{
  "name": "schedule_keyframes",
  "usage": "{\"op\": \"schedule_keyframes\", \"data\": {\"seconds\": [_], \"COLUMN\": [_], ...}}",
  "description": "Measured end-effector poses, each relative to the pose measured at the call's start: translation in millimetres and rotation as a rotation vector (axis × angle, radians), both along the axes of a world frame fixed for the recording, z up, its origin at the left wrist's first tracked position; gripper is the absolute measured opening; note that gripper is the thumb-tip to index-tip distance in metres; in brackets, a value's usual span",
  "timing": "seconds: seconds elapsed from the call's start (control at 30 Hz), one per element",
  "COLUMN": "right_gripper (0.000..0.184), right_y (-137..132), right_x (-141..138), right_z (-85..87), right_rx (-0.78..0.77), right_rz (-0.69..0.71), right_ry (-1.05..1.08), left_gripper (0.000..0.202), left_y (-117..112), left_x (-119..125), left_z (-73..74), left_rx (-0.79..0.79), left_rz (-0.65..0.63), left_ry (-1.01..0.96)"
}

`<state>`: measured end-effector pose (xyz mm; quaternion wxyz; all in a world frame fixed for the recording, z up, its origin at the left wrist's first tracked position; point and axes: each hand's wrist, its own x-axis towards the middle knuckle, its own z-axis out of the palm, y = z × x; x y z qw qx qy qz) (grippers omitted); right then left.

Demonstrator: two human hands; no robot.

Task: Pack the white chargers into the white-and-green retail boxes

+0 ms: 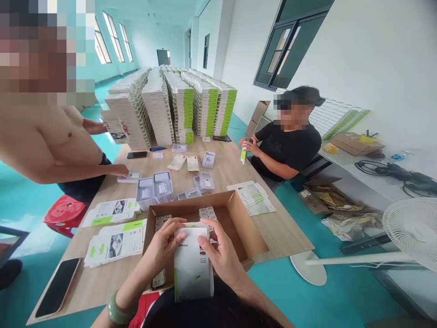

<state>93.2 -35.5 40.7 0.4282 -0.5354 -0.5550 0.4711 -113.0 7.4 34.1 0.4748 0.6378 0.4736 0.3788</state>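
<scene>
Head view: a white-and-green carton (193, 269) is standing upright in both hands, just in front of the open cardboard box (247, 230) at the near edge of the table (287, 234).
Left hand (165, 243): fingers are curling closed around the carton's upper left edge.
Right hand (221, 253): fingers are wrapping shut on the upper right edge, thumb lying on the front.
Flat printed sleeves (116, 243): lying left of the cardboard box.
Phone (58, 287): lying face up near the table's left corner.
Plastic trays (155, 187): sitting beyond the cardboard box.
</scene>
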Motion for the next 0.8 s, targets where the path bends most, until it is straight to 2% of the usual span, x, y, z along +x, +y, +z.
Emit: {"op": "schedule_keyframes", "data": {"seconds": [0.13,0.27,0.4,0.47,0.6,0.7,0.8], "right_gripper": [0.041,0.039,0.032,0.031,0.027,0.031,0.033], "right_y": [-1,0,0,-2,-9,-11,-5], "right_x": [-11,-22,-26,-27,-33,-39,-43], "right_z": [2.6,1.8,-1.2,-2.5,-5.6,-5.8,0.2], "right_rx": [-0.021,-0.070,-0.069,-0.059,-0.046,-0.026,0.033], "right_rz": [-0.083,-0.178,-0.238,-0.256,-0.317,-0.335,-0.313], "right_ry": [0.029,0.070,0.075,0.074,0.100,0.135,0.160], "left_gripper": [0.036,0.052,0.052,0.052,0.050,0.045,0.036], "left_y": [1,-9,-23,-29,-36,-39,-38], "left_x": [6,23,34,35,32,38,50], "left_z": [4.7,-4.5,-12.4,-10.2,0.0,7.3,17.8], "left_rx": [-0.146,-0.390,-0.516,-0.589,-0.749,-0.704,-0.450], "left_rz": [0.066,0.219,0.371,0.389,0.325,0.370,0.490], "left_ry": [-0.083,-0.264,-0.437,-0.476,-0.515,-0.530,-0.490]}}
